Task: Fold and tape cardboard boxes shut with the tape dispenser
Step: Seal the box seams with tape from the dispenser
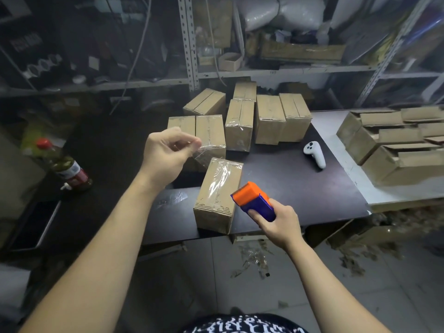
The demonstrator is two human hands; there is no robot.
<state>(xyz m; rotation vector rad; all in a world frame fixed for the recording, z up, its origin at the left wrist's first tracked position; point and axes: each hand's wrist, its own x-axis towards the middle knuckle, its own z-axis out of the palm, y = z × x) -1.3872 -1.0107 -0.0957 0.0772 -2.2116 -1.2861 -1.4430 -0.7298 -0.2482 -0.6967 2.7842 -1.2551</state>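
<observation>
Both hands are busy. The left hand is up above the table, and its thumb and fingers pinch the loose end of a strip of clear tape. The right hand is wrapped round the blue back of the tape dispenser, orange front pointing at the box. The box stands near the front edge of the dark table, and the dispenser is just beside its right side. The box's flaps are down and shiny tape lies wrinkled along its top. The strip from the left hand runs down to the far end of that top. I cannot tell if the tape is cut from the dispenser. I think the box is light and stiff, so it may slide when the tape pulls; a flat hand pressed on its top would keep it put. The tape is thin, soft and very sticky. It could fold and stick to itself, so it is best held at the very end and kept tight. More taped boxes sit near the back edge, a white controller lies toward the right edge, and open boxes wait on the pale table beside it.
</observation>
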